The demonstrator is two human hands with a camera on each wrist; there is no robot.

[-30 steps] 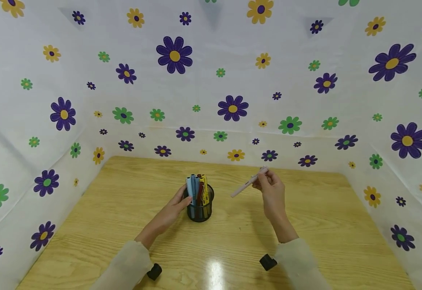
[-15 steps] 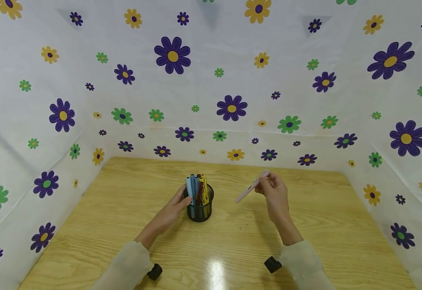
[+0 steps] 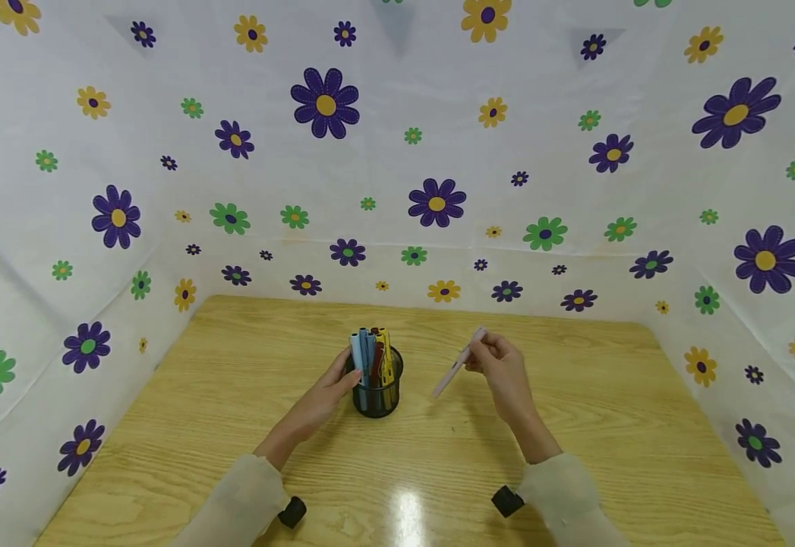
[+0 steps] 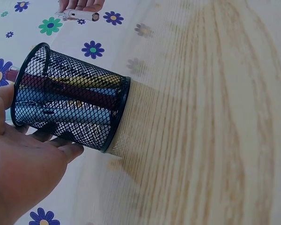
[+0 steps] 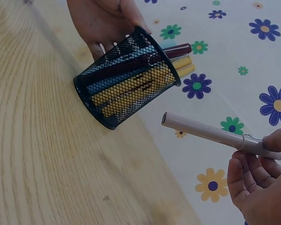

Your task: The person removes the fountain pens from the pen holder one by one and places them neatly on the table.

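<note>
A black mesh pen cup [image 3: 376,403] stands upright on the table, holding several pens in light blue, dark red and yellow. My left hand [image 3: 315,403] grips the cup from its left side; in the left wrist view the thumb lies at the rim and the fingers [image 4: 70,151] reach round the mesh wall. To the right of the cup, my right hand [image 3: 506,374] pinches a pale pinkish pen [image 3: 450,377] near its clip end. That pen hangs tilted above the table, its free end down and toward the cup, apart from it. The right wrist view shows the clip beside the thumb.
The wooden table [image 3: 424,463] has flower-printed white cloth [image 3: 370,167] rising at its back and both sides. Black wrist devices sit at the left cuff [image 3: 292,512] and right cuff [image 3: 507,501].
My right hand with the pale pen shifts slightly right, then back left and lower, the pen's free end dropping nearer the table. The left hand and cup stay in place.
</note>
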